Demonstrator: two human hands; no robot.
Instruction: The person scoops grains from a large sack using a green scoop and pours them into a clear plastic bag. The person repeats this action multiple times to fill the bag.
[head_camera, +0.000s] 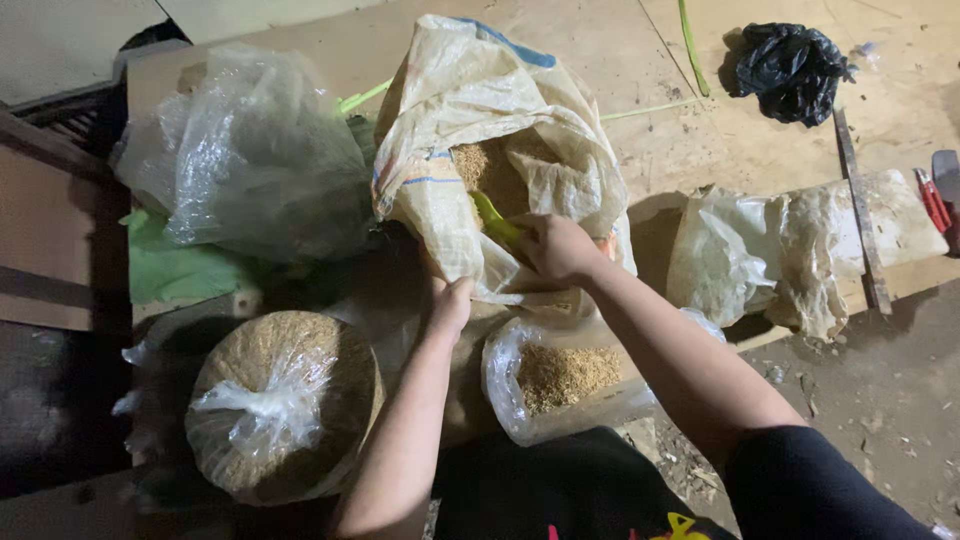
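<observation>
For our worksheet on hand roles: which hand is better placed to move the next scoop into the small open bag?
Probably the right hand: it grips the green scoop inside the woven sack, above the small bag. The left hand steadies the sack.

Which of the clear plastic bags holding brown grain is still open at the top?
The small clear plastic bag under the right hand; the big round grain-filled bag is knotted shut.
</observation>
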